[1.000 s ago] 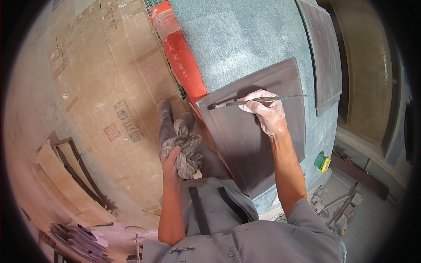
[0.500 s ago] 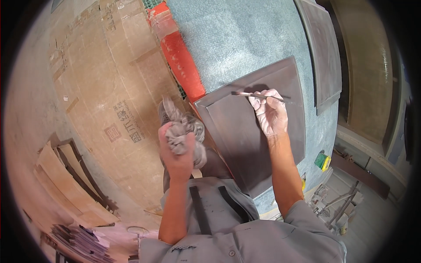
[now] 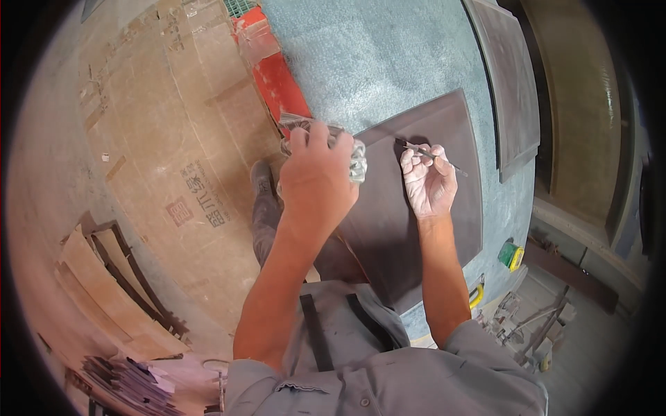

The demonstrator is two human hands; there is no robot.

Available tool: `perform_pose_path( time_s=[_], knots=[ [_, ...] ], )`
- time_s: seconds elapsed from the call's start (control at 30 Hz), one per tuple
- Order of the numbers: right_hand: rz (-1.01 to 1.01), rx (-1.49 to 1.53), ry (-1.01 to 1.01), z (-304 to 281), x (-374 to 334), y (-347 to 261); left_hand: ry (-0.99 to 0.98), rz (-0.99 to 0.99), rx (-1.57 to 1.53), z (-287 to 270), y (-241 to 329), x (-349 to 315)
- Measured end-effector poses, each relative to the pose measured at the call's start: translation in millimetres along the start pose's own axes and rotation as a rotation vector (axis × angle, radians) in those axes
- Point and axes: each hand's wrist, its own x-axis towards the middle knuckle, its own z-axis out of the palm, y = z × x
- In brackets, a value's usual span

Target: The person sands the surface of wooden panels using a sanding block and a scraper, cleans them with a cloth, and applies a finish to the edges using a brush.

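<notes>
A dark brown flat panel (image 3: pixel 388 236) with a bevelled border lies on a blue-grey textured worktop (image 3: pixel 368 62). Bunched under the fingers of my left hand (image 3: pixel 316 180) is a crumpled grey rag (image 3: pixel 358 161), at the panel's far left corner; whether it touches the panel I cannot tell. My right hand (image 3: pixel 430 186), whitened with powder, pinches a thin paintbrush (image 3: pixel 416 148) above the panel's far half. The brush's dark tip points to the far left and its handle slants toward the near right.
Along the worktop's left edge runs a red strip (image 3: pixel 277 76). Flattened cardboard (image 3: pixel 152 90) covers the floor at left. More brown panels (image 3: pixel 513 90) lie at the far right. A green and yellow object (image 3: pixel 513 255) sits at the right edge, a yellow curved handle (image 3: pixel 476 298) nearer me.
My left hand has swung up and to the right with the rag, from beside the panel to its far left corner. The brush has tilted further, its tip shifting right.
</notes>
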Motion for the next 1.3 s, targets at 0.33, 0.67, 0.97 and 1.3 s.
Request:
perform_pose_path(
  time_s=[0.33,0.67,0.97,1.3],
  knots=[
    [0.037,-0.027,-0.068,-2,2,1,-0.056,0.004,-0.004,-8,0,-4],
    [0.183,-0.572,-0.328,32,35,-8,0.281,-0.989,-1.119,21,-101,-126],
    [0.567,-1.104,-0.426,96,110,13,0.213,-1.016,-1.426,55,-73,-149],
    [0.76,-1.121,-0.499,103,131,18,0.277,-1.064,-1.491,55,-71,-145]
  ],
)
